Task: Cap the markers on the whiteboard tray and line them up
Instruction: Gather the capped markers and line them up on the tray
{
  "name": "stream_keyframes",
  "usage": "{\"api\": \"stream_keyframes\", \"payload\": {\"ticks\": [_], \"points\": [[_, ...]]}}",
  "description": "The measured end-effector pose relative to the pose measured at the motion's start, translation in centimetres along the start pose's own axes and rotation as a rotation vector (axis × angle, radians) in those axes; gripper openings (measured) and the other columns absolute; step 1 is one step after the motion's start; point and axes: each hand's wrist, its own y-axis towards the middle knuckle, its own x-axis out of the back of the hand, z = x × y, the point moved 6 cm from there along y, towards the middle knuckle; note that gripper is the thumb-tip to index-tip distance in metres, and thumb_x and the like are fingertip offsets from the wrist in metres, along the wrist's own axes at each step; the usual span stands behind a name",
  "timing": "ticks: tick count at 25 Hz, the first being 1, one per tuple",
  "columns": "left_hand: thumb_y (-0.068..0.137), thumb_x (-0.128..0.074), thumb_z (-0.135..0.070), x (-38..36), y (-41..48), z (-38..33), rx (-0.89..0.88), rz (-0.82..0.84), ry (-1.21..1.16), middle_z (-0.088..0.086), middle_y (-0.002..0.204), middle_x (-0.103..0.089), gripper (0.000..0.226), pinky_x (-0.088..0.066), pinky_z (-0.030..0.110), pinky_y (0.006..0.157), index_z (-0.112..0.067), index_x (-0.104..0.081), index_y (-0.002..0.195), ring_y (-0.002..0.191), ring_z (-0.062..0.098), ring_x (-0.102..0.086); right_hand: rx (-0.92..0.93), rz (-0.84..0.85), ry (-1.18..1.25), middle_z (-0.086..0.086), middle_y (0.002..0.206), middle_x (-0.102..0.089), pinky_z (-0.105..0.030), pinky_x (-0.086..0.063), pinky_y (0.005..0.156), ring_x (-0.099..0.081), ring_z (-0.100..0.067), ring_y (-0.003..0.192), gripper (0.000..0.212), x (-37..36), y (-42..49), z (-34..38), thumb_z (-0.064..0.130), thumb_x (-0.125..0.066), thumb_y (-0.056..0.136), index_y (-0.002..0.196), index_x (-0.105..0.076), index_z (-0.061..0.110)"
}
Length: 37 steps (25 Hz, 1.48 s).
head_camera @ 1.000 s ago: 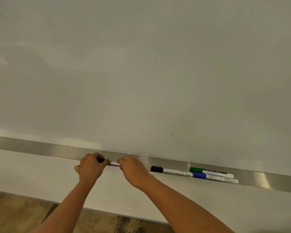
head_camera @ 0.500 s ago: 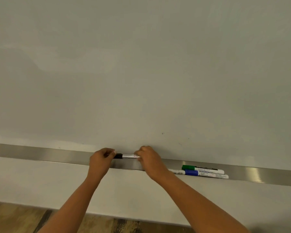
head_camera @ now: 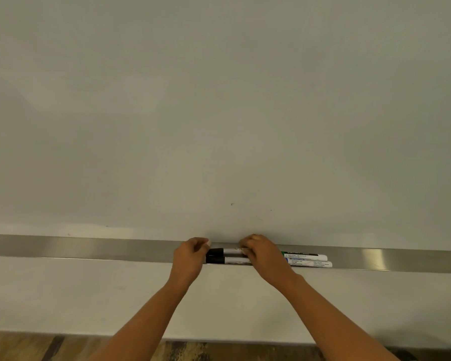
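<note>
Two black-capped white markers lie side by side on the steel whiteboard tray (head_camera: 89,247): the rear black marker (head_camera: 225,251) and the front black marker (head_camera: 227,260). My left hand (head_camera: 189,259) pinches the cap end of the rear one. My right hand (head_camera: 262,256) holds its barrel end and covers the right ends of both. To the right, a green marker (head_camera: 303,255) lies behind a blue marker (head_camera: 311,263), their caps partly hidden by my right hand.
The whiteboard (head_camera: 219,113) fills the upper view. Below the tray is a pale wall panel (head_camera: 76,295), and a strip of wood-patterned floor (head_camera: 24,347) shows at the bottom. The tray stretches bare to the far left and far right.
Both hands carried the black marker rightward along the tray and set it down just behind the other black marker, close to the green and blue pair.
</note>
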Motion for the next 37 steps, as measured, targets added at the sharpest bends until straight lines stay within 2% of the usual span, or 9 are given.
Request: {"api": "stream_keyframes", "payload": {"ticks": [3, 6, 8, 13, 19, 24, 28, 33, 37], "points": [[0.093, -0.047, -0.018, 0.3, 0.0, 0.0, -0.024, -0.052, 0.033, 0.012, 0.095, -0.068, 0.029, -0.042, 0.022, 0.08, 0.0, -0.062, 0.11, 0.086, 0.021, -0.059, -0.084, -0.194, 0.042, -0.015, 0.098, -0.067, -0.027, -0.04, 0.079, -0.059, -0.027, 0.093, 0.026, 2.7, -1.5, -1.4, 0.017, -0.046, 0.088, 0.101, -0.065, 0.004], [0.094, -0.044, -0.019, 0.3, -0.3, 0.0, -0.07, -0.082, 0.126, -0.002, 0.057, -0.05, 0.034, -0.035, 0.011, 0.052, 0.01, -0.062, 0.095, 0.054, 0.008, -0.044, -0.256, -0.406, 0.057, -0.017, 0.095, -0.066, -0.03, -0.043, 0.077, -0.058, -0.03, 0.092, 0.015, 5.7, -4.2, -4.7, 0.004, -0.053, 0.088, 0.098, -0.065, 0.003], [0.094, -0.043, -0.02, 0.1, -0.4, 0.0, -0.073, -0.094, 0.173, 0.001, 0.053, -0.047, 0.036, -0.038, 0.019, 0.05, 0.009, -0.063, 0.089, 0.05, 0.011, -0.041, -0.371, -0.483, 0.026, -0.018, 0.098, -0.065, -0.029, -0.04, 0.072, -0.055, -0.031, 0.095, 0.015, 6.8, -5.9, -6.8, 0.003, -0.052, 0.089, 0.098, -0.064, 0.003], [0.094, -0.043, -0.028, -0.1, -0.4, -0.1, -0.027, -0.107, 0.149, 0.019, 0.093, -0.07, 0.039, -0.043, 0.026, 0.071, 0.001, -0.058, 0.116, 0.076, 0.024, -0.061, -0.531, -0.615, -0.095, -0.025, 0.101, -0.063, -0.04, -0.046, 0.074, -0.052, -0.038, 0.099, 0.017, 8.2, -8.6, -9.5, 0.007, -0.05, 0.09, 0.1, -0.061, -0.002], [0.094, -0.044, -0.028, -0.8, -0.8, -0.5, 0.008, -0.06, 0.122, 0.021, 0.122, -0.062, 0.042, -0.04, 0.026, 0.085, -0.001, -0.053, 0.124, 0.11, 0.03, -0.058, -0.531, -0.607, -0.065, -0.024, 0.088, -0.062, -0.032, -0.036, 0.064, -0.053, -0.037, 0.087, 0.019, 7.7, -8.6, -9.9, 0.006, -0.047, 0.091, 0.088, -0.062, -0.004], [0.094, -0.043, -0.028, -1.0, -1.0, -0.9, -0.01, -0.07, 0.144, 0.02, 0.121, -0.062, 0.041, -0.037, 0.022, 0.081, 0.0, -0.054, 0.123, 0.107, 0.028, -0.059, -0.514, -0.603, -0.063, -0.024, 0.085, -0.062, -0.031, -0.037, 0.064, -0.053, -0.036, 0.083, 0.019, 7.5, -8.4, -9.8, 0.005, -0.047, 0.091, 0.086, -0.062, -0.005], [0.094, -0.043, -0.028, -1.0, -1.2, -1.2, -0.026, -0.068, 0.179, 0.019, 0.111, -0.067, 0.041, -0.04, 0.018, 0.062, 0.0, -0.056, 0.121, 0.076, 0.017, -0.055, -0.503, -0.604, -0.063, -0.025, 0.084, -0.062, -0.032, -0.037, 0.064, -0.054, -0.037, 0.082, 0.018, 7.6, -8.5, -9.7, 0.004, -0.048, 0.09, 0.085, -0.062, -0.005], [0.093, -0.046, -0.03, -0.6, -1.4, -0.8, -0.035, -0.105, 0.158, 0.019, 0.123, -0.062, 0.044, -0.038, 0.023, 0.083, -0.001, -0.051, 0.125, 0.106, 0.027, -0.06, -0.486, -0.641, -0.086, -0.027, 0.099, -0.061, -0.044, -0.051, 0.071, -0.056, -0.04, 0.089, 0.017, 7.8, -8.7, -9.4, 0.002, -0.053, 0.087, 0.102, -0.058, -0.005], [0.093, -0.045, -0.032, 0.9, -2.4, -3.0, -0.224, -0.243, 0.252, 0.015, 0.107, -0.07, 0.038, -0.029, 0.034, 0.112, -0.007, -0.057, 0.119, 0.089, 0.026, -0.064, -0.415, -0.606, -0.118, -0.024, 0.102, -0.063, -0.048, -0.051, 0.078, -0.057, -0.037, 0.092, 0.021, 7.5, -8.0, -7.3, 0.003, -0.059, 0.084, 0.105, -0.058, -0.001]]}}
